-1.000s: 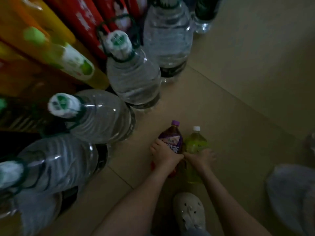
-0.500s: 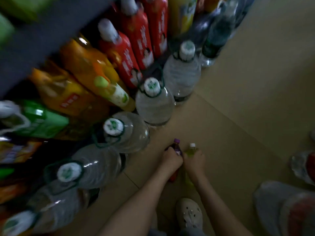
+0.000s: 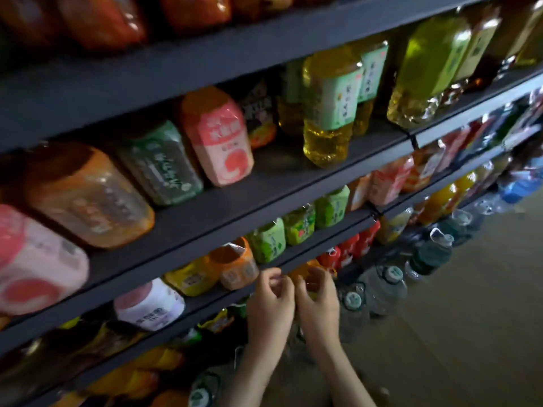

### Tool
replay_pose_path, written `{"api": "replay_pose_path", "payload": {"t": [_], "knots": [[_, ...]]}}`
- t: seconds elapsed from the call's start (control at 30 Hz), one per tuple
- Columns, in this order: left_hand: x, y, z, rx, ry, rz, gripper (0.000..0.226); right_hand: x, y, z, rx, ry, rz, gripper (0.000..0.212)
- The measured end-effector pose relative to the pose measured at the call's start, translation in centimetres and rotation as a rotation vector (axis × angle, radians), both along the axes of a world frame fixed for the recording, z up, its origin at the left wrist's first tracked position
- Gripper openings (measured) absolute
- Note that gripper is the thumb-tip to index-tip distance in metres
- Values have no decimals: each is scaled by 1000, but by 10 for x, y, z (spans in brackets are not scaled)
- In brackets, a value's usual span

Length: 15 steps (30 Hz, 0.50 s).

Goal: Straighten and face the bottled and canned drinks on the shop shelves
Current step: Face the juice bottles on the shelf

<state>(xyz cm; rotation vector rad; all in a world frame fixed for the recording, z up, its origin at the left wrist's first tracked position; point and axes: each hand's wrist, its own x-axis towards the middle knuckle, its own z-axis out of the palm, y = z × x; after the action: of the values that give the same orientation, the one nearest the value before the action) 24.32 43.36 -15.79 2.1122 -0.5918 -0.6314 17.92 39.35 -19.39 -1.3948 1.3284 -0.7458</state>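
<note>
The orange bottle [image 3: 304, 270] sits low down, just under the dark shelf edge [image 3: 296, 255] above it, and I think it needs turning so its label faces out. The left hand [image 3: 271, 301] and right hand [image 3: 318, 301] are up close in front of it, side by side with fingers [image 3: 271, 273] curled, but it is too blurry to tell if they hold anything. Big water jugs [image 3: 385, 284] stand on the floor [image 3: 470, 289] beside, maybe too heavy for shelves
</note>
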Motion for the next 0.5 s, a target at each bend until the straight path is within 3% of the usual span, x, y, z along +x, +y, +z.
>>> {"api": "replay_pose_path", "payload": {"t": [0.3, 0.5], "knots": [[67, 93, -3, -80, -100, 504, 25, 58, 49, -1, -35, -81, 242, 26], [95, 145, 50, -243, -157, 778, 33, 103, 88, 76, -217, -193, 455, 27]]}}
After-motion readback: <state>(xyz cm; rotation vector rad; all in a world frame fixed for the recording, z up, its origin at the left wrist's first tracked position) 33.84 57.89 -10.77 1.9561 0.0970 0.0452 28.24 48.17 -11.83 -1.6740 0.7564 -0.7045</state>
